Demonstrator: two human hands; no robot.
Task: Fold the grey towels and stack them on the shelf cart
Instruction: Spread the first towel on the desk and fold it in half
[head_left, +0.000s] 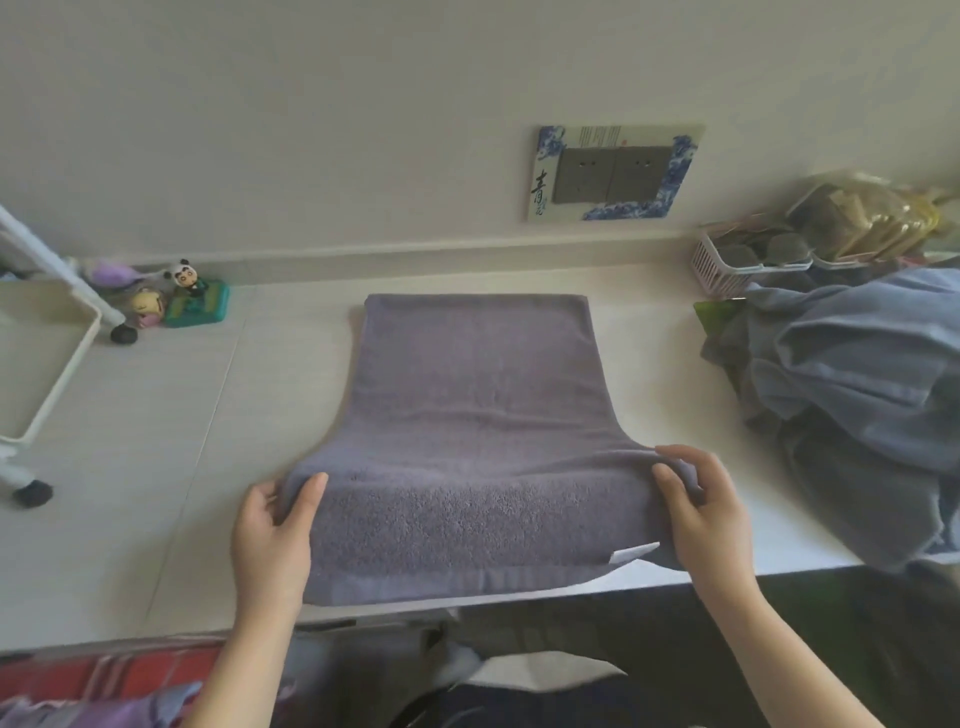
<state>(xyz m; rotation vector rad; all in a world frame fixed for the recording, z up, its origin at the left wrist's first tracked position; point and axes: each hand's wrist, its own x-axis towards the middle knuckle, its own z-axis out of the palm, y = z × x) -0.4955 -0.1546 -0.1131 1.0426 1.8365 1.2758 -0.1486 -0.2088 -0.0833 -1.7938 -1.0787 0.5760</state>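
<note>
A grey towel (475, 395) lies lengthwise on the pale table (156, 441), its far end flat near the wall and its near end lifted into a fold. My left hand (275, 530) pinches the fold's left corner. My right hand (701, 509) pinches the right corner. A white label (634, 553) shows at the towel's near right edge. A heap of unfolded grey and blue-grey towels (857, 395) lies on the table's right side. The white shelf cart (47, 364) stands at the far left, one tray and two black wheels visible.
Small toy figures and a green box (182, 301) sit at the back left by the wall. A pink basket (737, 265) with packets stands at the back right. A decorated socket plate (613, 174) is on the wall. Red and purple cloth lies below the table's front edge.
</note>
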